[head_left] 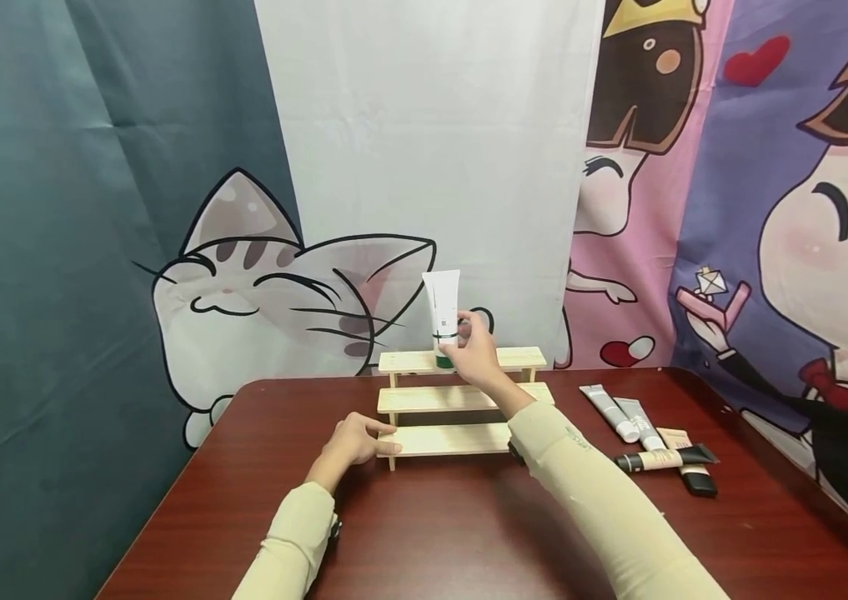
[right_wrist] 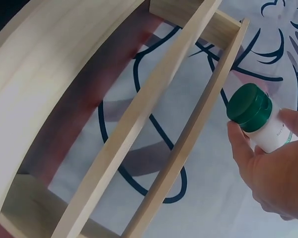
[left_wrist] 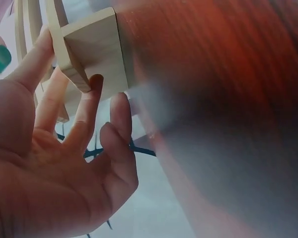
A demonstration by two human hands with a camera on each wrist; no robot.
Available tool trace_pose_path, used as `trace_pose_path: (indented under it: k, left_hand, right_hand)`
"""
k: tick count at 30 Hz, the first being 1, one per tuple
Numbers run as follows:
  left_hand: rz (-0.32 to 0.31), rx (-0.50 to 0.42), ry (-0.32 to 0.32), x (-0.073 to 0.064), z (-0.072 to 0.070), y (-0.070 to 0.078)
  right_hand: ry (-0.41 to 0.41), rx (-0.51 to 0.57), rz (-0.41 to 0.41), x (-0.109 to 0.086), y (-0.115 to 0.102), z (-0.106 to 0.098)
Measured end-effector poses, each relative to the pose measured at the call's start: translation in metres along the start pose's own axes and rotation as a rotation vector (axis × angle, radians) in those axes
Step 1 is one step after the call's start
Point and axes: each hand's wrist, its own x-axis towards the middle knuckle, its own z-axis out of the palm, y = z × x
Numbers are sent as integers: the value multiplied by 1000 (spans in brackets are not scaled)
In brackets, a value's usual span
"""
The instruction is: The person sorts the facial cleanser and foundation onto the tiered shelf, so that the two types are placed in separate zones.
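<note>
A white squeeze tube (head_left: 442, 302) with a green cap (right_wrist: 249, 106) stands cap-down in my right hand (head_left: 474, 353), pinched near its lower end between thumb and fingers. It is at the top tier of a three-tier wooden display stand (head_left: 454, 439); in the right wrist view its cap appears apart from the boards. My left hand (head_left: 348, 442) grips the left end of the stand's lowest board (left_wrist: 69, 57), with thumb and fingertips on the wood. The little finger is bent beside the end support.
On the right of the dark red table (head_left: 281, 517) lie several tubes: a white one (head_left: 608, 412), a silvery one (head_left: 641, 423), and a black-and-beige one (head_left: 664, 459) across a beige one with a black cap (head_left: 697, 481). A cartoon-printed curtain (head_left: 424, 150) hangs behind.
</note>
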Motion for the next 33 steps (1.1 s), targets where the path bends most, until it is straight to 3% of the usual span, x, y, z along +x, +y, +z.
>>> trace_pose_path:
  k: [16, 33]
  left_hand:
    - [-83, 73, 14, -3, -2, 7]
    - [-102, 85, 7, -2, -2, 10]
  right_hand:
    - [67, -18, 15, 12, -2, 42]
    - [58, 13, -10, 13, 2, 51]
